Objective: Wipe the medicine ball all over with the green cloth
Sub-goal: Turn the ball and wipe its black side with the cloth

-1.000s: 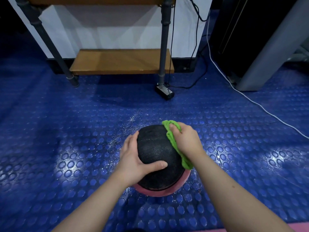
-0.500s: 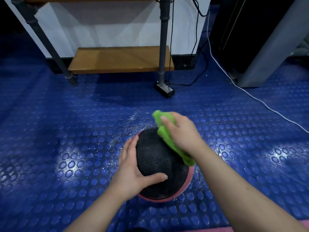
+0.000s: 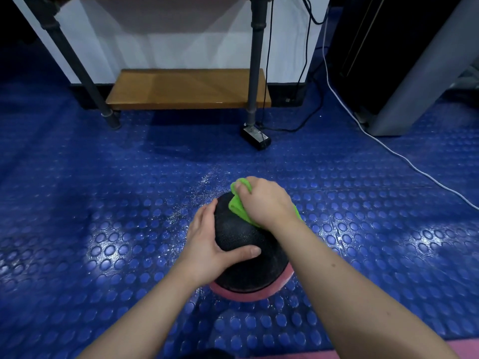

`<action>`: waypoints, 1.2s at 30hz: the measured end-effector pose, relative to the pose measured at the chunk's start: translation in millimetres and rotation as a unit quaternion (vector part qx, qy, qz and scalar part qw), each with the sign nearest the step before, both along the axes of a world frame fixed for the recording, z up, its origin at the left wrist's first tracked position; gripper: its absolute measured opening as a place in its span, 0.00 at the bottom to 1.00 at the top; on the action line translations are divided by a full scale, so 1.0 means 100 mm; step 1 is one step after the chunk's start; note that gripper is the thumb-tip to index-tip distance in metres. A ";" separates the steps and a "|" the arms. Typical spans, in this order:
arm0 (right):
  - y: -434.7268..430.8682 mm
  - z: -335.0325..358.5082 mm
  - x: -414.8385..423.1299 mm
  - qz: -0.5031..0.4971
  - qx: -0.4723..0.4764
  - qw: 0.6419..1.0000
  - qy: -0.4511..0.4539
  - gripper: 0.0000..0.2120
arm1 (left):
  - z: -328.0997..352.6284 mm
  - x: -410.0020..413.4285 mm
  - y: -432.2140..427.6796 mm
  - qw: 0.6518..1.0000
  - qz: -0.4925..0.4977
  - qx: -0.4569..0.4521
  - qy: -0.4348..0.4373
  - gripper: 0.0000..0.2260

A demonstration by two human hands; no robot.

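A black medicine ball (image 3: pixel 241 234) with a pink lower band rests on the blue studded floor, centre of view. My left hand (image 3: pixel 207 244) clasps its left side, thumb lying across the top front. My right hand (image 3: pixel 267 200) presses a bunched green cloth (image 3: pixel 237 206) against the ball's upper far side; most of the cloth is hidden under the palm, with a bit showing at the right of the wrist.
A low wooden shelf (image 3: pixel 186 88) on grey pipe legs stands ahead. A black box (image 3: pixel 255 138) and cables lie by its right leg. A white cable (image 3: pixel 388 149) crosses the floor at right, beside a grey cabinet (image 3: pixel 404 99). White specks dot the floor beyond the ball.
My right hand has slid the cloth from the ball's right side up over its far top. The left hand has kept its hold on the left side.
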State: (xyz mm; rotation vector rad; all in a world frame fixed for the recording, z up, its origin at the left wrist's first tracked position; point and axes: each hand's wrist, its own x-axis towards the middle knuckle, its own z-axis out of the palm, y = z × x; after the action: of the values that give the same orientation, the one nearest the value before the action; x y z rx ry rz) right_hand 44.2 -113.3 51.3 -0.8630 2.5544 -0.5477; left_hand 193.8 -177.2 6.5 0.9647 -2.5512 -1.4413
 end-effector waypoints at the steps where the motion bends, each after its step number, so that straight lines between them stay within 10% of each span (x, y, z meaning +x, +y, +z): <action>1: 0.06 -0.01 0.07 0.021 -0.002 0.999 0.024 0.19 | 0.00 0.00 -0.02 1.000 -0.002 0.002 0.001 0.67; 9: 0.38 -0.10 0.35 0.019 -0.002 0.998 0.054 0.36 | 0.08 -0.04 -0.17 0.998 -0.057 0.015 -0.037 0.73; 25: 0.34 -0.06 -0.10 -0.088 -0.190 0.974 -0.083 0.14 | 0.12 -0.16 -0.06 0.999 -0.015 0.014 -0.043 0.68; 31: 0.49 -0.08 0.11 0.117 -0.036 0.992 -0.007 0.25 | 0.17 -0.23 -0.10 0.997 -0.017 0.018 -0.071 0.72; 36: 0.55 -0.13 0.01 0.108 -0.109 0.988 -0.010 0.26 | 0.17 -0.21 -0.10 0.997 -0.020 0.020 -0.073 0.71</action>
State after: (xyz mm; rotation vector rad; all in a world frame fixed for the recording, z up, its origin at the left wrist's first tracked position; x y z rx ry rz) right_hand 45.4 -58.2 38.8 -1.1865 2.3727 -0.7711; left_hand 172.8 -186.7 23.6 1.0690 -2.6683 -1.4896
